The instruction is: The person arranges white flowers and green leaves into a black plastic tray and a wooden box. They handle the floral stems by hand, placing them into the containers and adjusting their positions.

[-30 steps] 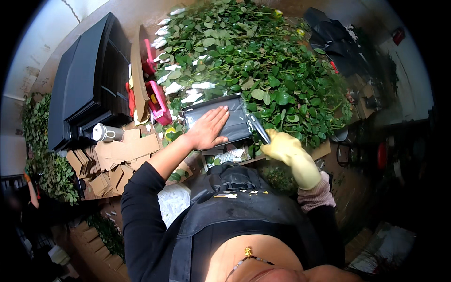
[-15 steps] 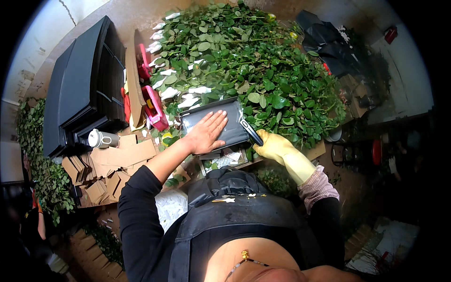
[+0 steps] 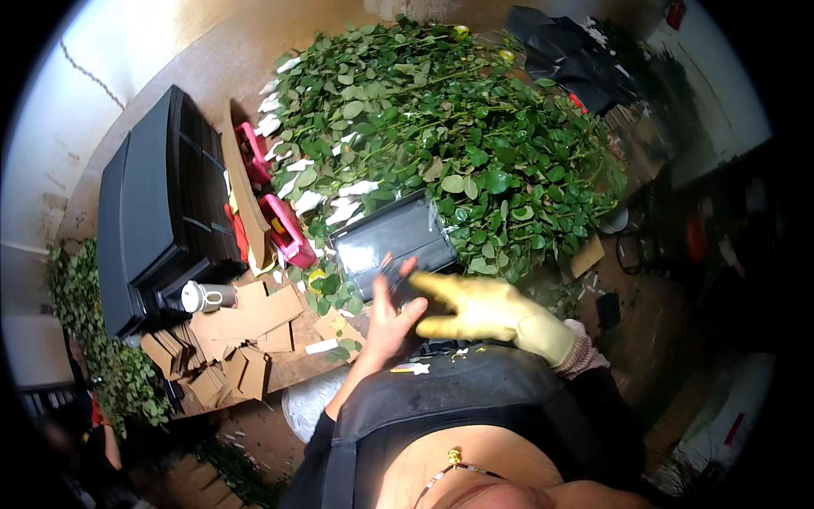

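Observation:
My bare left hand [image 3: 392,327] is raised in front of my apron, its fingers smeared by motion. Close to its right, my right hand [image 3: 492,316] wears a yellow rubber glove, with thumb and fingers spread apart. A dark, blurred thing [image 3: 404,278] shows between the two hands; its kind and who holds it cannot be made out. Just beyond them lies a shallow black tray [image 3: 388,240] with a shiny, plastic-looking surface. Neither hand appears to touch the tray. Leafy green stems [image 3: 458,127] are heaped past it, with white-wrapped heads [image 3: 343,210] along their left side.
Left of the stems stand pink baskets [image 3: 287,232] and a tall stack of dark boards [image 3: 157,208]. A lidded white cup [image 3: 206,297] is beside brown cardboard pieces [image 3: 250,318]. Black sheeting [image 3: 564,55] lies at the far right. A white bag [image 3: 309,399] sits below the table edge.
My left hand has lifted off the tray and come back toward my body. My right hand has moved left beside it; its black-handled tool is no longer clearly visible. The view has shifted.

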Tool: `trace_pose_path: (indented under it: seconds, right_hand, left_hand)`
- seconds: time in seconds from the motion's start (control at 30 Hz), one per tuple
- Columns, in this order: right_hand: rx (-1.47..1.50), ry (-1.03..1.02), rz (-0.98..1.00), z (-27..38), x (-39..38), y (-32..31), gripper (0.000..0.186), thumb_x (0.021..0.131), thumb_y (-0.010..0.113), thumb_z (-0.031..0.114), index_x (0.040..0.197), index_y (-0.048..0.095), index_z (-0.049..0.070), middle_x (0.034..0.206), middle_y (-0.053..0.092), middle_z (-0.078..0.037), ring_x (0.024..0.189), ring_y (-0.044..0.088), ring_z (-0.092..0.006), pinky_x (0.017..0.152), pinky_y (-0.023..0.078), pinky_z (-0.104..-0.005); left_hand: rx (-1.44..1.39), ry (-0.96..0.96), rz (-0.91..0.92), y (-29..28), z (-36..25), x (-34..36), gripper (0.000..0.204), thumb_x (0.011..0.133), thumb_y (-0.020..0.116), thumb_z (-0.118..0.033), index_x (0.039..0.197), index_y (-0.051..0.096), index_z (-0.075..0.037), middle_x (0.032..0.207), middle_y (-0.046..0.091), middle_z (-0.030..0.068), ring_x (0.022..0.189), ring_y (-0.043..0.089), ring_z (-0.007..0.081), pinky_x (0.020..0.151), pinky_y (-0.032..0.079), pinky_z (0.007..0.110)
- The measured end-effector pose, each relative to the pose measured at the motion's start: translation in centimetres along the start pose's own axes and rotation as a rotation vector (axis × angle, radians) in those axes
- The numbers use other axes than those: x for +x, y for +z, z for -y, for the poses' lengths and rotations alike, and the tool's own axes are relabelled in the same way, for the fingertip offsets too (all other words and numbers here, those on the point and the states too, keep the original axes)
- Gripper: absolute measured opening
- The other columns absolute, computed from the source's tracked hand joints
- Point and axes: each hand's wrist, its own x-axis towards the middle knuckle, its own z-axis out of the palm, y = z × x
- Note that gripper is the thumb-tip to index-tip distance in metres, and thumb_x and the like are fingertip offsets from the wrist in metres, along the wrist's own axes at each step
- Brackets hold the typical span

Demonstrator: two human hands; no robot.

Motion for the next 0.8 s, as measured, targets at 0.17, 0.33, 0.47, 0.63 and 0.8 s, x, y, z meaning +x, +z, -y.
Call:
trace_pose_path:
  seconds: [0.17, 0.33, 0.47, 0.63, 0.8]
  right_hand:
    - [0.242, 0.231, 0.053, -6.4, 3.2, 3.8, 0.045, 0.098, 0.06, 0.047, 0.131, 0.065, 0.017, 0.115, 0.075, -0.007, 0.101, 0.071, -0.0203, 0.09, 0.056, -0.0329]
    - [0.813, 0.407, -0.341, -13.4, 0.7, 0.4, 0.046, 0.107, 0.053, 0.031, 0.148, 0.051, 0.011, 0.131, 0.066, -0.006, 0.092, 0.069, -0.0145, 0.079, 0.057, -0.0286]
    - [0.555, 0.407, -0.708, -12.5, -2.6, -2.3, 0.038, 0.106, 0.056, 0.029, 0.141, 0.057, 0.012, 0.101, 0.073, -0.006, 0.079, 0.068, -0.0142, 0.07, 0.055, -0.026]
    - [0.884, 0.326, -0.385, -8.1, -0.6, -1.0, 0.045, 0.104, 0.063, 0.031, 0.145, 0.055, 0.016, 0.09, 0.072, -0.004, 0.076, 0.065, -0.0115, 0.069, 0.052, -0.0249]
    - [0.34, 0.51, -0.439, -8.6, 3.2, -0.2, 0.053, 0.098, 0.066, 0.043, 0.14, 0.055, 0.013, 0.076, 0.069, -0.005, 0.067, 0.064, -0.013, 0.064, 0.052, -0.0302]
  left_hand:
    - [0.228, 0.005, -0.561, -6.5, 2.9, -0.9, 0.041, 0.089, 0.066, 0.002, 0.123, 0.045, -0.009, 0.096, 0.052, 0.0043, 0.083, 0.054, 0.0114, 0.079, 0.054, 0.028]
    - [0.819, 0.03, -0.589, -11.3, 7.5, 2.1, 0.043, 0.089, 0.073, -0.011, 0.126, 0.052, -0.002, 0.108, 0.056, 0.0159, 0.104, 0.058, 0.0277, 0.092, 0.05, 0.041]
    - [0.991, 0.485, -0.577, -8.7, 5.7, 5.0, 0.042, 0.092, 0.074, -0.021, 0.126, 0.06, 0.0, 0.115, 0.058, 0.0208, 0.109, 0.057, 0.0358, 0.095, 0.046, 0.045]
    - [1.332, 0.381, -0.183, 0.4, 2.5, 12.0, 0.05, 0.092, 0.073, -0.04, 0.114, 0.064, 0.003, 0.096, 0.066, 0.0221, 0.091, 0.066, 0.04, 0.079, 0.053, 0.048]
    - [1.304, 0.209, -0.141, 5.1, 2.7, 17.0, 0.037, 0.09, 0.074, -0.038, 0.098, 0.065, -0.003, 0.089, 0.072, 0.0187, 0.082, 0.07, 0.0403, 0.073, 0.055, 0.049]
